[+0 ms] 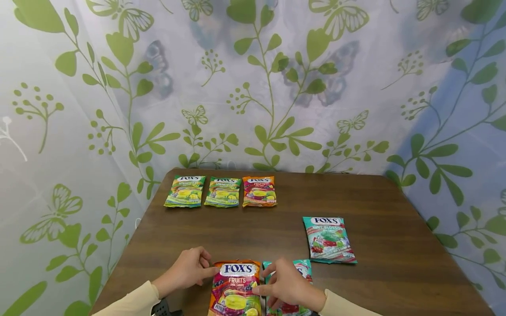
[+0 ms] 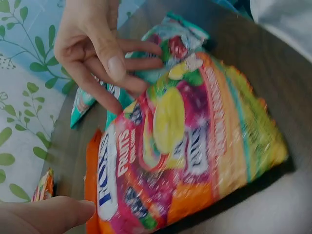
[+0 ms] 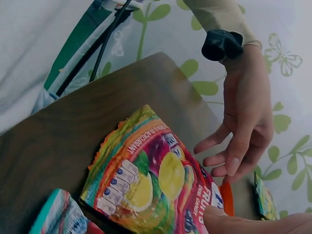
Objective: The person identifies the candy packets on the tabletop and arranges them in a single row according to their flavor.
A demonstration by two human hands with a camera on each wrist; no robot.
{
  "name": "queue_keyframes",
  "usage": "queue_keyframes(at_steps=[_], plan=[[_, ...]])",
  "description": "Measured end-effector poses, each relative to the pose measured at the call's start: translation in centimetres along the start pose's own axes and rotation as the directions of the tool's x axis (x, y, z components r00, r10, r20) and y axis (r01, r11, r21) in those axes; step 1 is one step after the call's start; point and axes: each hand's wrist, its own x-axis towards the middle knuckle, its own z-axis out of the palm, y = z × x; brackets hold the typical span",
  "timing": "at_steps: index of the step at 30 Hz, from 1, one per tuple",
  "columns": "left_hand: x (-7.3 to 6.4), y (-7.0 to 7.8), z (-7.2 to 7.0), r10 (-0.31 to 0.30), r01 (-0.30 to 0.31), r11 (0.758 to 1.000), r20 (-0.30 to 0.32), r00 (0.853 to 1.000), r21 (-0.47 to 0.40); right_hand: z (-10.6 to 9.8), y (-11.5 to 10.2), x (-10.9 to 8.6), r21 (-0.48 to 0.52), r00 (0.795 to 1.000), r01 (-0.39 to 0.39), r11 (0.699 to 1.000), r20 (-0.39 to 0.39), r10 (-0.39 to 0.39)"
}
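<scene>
A large orange and magenta bag of Fox's fruits candy (image 1: 237, 292) lies face up at the table's near edge. At its upper left corner is my left hand (image 1: 191, 267), the thumb touching the orange edge and the other fingers loosely bent. My right hand (image 1: 290, 285) hovers at the bag's right side, its thumb overlapping that edge and its fingers relaxed and spread. Partly hidden under the right hand, a teal mint candy bag (image 1: 305, 268) lies beside the fruits bag. Seen in the left wrist view, the right hand's fingers (image 2: 139, 63) pass over the teal bag.
Along the back left of the brown table (image 1: 379, 219) are two green candy bags (image 1: 185, 192) and a small fruits candy bag (image 1: 259, 192) in a row. Another teal mint bag (image 1: 329, 240) lies right of centre. A leaf-patterned curtain (image 1: 253, 87) hangs behind the table.
</scene>
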Motion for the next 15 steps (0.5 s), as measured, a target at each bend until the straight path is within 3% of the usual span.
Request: queue_keyframes(at_steps=[2,7,10,15], plan=[[0.2,-0.8,0.1,-0.035,0.037,0.998,0.032,0.999,-0.054,0.2,0.7,0.1,0.0,1.0,0.011,1.0,0.018,-0.011],[-0.5,-1.1,0.8,-0.047,0.058,0.991,0.093,0.995,-0.122,0.6,1.2,0.3,-0.031,0.998,-0.021,0.999,0.054,0.023],[-0.7,-1.2,1.2,-0.06,0.077,0.984,0.106,0.993,-0.161,1.0,0.7,0.1,-0.025,0.998,-0.055,0.998,0.041,0.056],[-0.9,-0.9,1.9,-0.069,0.094,0.976,0.131,0.989,-0.196,1.5,0.6,0.0,-0.031,0.999,-0.048,0.998,0.011,0.049]])
